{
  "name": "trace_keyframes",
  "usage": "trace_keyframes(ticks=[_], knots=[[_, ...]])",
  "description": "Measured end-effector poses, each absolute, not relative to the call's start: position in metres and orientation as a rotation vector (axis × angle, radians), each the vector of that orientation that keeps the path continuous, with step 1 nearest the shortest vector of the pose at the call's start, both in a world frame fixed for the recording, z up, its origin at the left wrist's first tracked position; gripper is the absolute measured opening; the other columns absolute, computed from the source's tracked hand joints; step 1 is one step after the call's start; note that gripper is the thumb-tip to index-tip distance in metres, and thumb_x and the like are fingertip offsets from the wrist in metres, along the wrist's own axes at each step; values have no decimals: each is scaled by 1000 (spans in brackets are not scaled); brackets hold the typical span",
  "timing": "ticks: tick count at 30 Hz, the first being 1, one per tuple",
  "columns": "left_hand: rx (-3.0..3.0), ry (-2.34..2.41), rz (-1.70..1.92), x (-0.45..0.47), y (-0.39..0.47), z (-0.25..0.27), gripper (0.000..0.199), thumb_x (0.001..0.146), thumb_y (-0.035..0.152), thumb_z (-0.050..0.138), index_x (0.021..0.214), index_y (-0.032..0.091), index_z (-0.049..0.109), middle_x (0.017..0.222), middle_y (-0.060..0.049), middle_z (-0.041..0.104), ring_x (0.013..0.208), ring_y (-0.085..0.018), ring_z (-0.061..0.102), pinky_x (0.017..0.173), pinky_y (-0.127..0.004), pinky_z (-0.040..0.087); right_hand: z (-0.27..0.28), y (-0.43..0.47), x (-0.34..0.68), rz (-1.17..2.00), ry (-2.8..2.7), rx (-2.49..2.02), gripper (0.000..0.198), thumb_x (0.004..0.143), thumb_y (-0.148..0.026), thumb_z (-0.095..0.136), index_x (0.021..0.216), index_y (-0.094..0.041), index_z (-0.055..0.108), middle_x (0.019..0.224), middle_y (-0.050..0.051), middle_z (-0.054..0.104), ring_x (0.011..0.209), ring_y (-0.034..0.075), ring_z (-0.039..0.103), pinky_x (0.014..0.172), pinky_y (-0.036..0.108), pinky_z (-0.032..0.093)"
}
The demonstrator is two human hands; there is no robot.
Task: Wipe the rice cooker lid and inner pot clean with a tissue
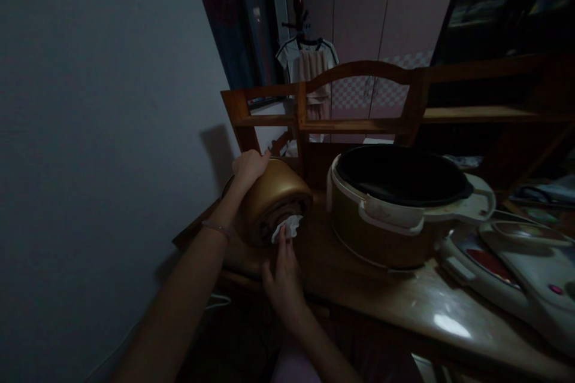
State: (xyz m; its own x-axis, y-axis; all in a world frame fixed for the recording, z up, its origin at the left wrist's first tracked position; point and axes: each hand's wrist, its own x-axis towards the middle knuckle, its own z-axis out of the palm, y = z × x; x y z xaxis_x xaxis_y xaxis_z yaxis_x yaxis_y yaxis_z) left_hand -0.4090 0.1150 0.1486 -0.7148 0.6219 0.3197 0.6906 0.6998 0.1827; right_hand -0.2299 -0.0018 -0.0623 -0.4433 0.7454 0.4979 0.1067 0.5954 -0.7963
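A gold cooking pot point(272, 191) lies tilted on the wooden table, with its dark, ringed underside turned towards me. My left hand point(251, 166) grips it at the upper far side, where the fingertips are partly hidden. Against the lower part of the underside, my right hand point(284, 278) presses a crumpled white tissue point(288, 227) with its fingers. To the right stands a large electric cooker body point(381, 233) without its lid, its inside black and its rim white.
The detached white cooker lid point(516, 275) lies at the right of the wooden table point(359, 293). Behind rises a wooden shelf frame point(354, 125). A pale wall point(112, 131) bounds the left side. Clothes point(309, 72) hang farther back. The room is dim.
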Motion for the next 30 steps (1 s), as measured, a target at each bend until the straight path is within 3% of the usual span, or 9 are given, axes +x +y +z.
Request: trace_keyframes(ticks=[9, 15, 20, 23, 26, 30], knots=[[-1054, -2662, -434, -406, 110, 149, 70, 91, 60, 31, 112, 7, 72, 117, -26, 69, 110, -39, 65, 89, -47, 50, -42, 4, -226, 874, -1876, -670, 88, 85, -7, 49, 159, -19, 3, 164, 11, 16, 151, 23, 20, 120, 43, 29], [-1060, -2655, -436, -401, 107, 151, 71, 91, 61, 32, 109, 7, 73, 114, -26, 70, 109, -40, 65, 88, -46, 51, -66, -17, -224, 930, -1967, -619, 80, 85, -8, 50, 158, -20, 18, 163, 10, 23, 150, 26, 21, 120, 48, 29], [-1067, -2581, -427, -384, 90, 151, 72, 93, 62, 27, 103, 9, 75, 109, -25, 71, 105, -38, 67, 87, -45, 50, -73, -14, -208, 1053, -1845, -656, 74, 91, -13, 46, 158, -21, 16, 163, 8, 24, 149, 21, 25, 119, 44, 30], [-1058, -2536, -421, -368, 70, 150, 75, 94, 64, 22, 91, 13, 78, 101, -22, 74, 99, -36, 68, 85, -43, 51, -71, 10, -183, 1108, -1736, -724, 63, 94, -25, 48, 155, -23, 30, 156, 9, 38, 145, 23, 36, 117, 46, 33], [-1044, -2494, -418, -351, 51, 148, 79, 95, 64, 16, 87, 16, 78, 95, -20, 74, 93, -35, 69, 81, -43, 50, -75, 38, -155, 1204, -1575, -871, 48, 94, -40, 52, 138, -20, 57, 136, 12, 62, 130, 29, 55, 109, 49, 42], [-1047, -2459, -412, -325, 33, 146, 83, 95, 66, 11, 91, 17, 79, 91, -19, 74, 89, -34, 70, 78, -42, 49, -81, 60, -127, 1304, -1400, -871, 45, 86, -51, 60, 114, -18, 73, 119, 11, 71, 115, 31, 64, 102, 46, 48]])
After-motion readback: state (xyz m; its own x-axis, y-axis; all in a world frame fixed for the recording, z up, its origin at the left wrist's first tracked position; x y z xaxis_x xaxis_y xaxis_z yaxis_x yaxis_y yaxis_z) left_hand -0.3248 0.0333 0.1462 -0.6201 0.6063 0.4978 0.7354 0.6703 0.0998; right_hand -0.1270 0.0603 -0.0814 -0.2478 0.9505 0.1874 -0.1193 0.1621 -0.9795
